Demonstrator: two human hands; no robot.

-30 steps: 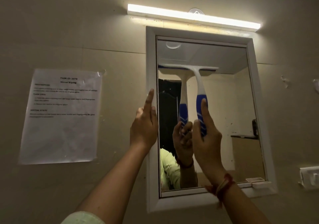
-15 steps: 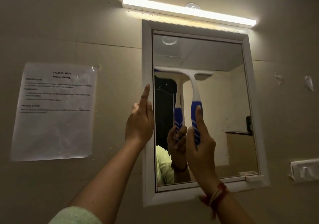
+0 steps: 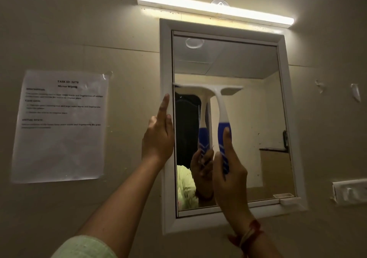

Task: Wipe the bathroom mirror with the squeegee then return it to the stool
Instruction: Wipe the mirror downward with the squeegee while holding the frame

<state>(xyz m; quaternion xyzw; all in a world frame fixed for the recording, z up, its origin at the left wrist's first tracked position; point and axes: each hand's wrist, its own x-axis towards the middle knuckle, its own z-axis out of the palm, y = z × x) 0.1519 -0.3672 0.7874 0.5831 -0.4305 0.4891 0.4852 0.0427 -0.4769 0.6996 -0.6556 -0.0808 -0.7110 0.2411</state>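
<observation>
Dim room, glaring tube light, soft blur

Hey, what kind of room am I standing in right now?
Probably a bathroom: a white-framed wall mirror with a strip light above it, and your right hand holding a squeegee against the glass.

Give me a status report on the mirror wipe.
Right hand gripping squeegee, blade on mirror mid-height. Left hand braced on frame. Nothing blocking.

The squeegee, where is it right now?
The squeegee is against the mirror, blade across its left half at mid-height, gripped by the right hand; the left hand rests on the frame.
</observation>
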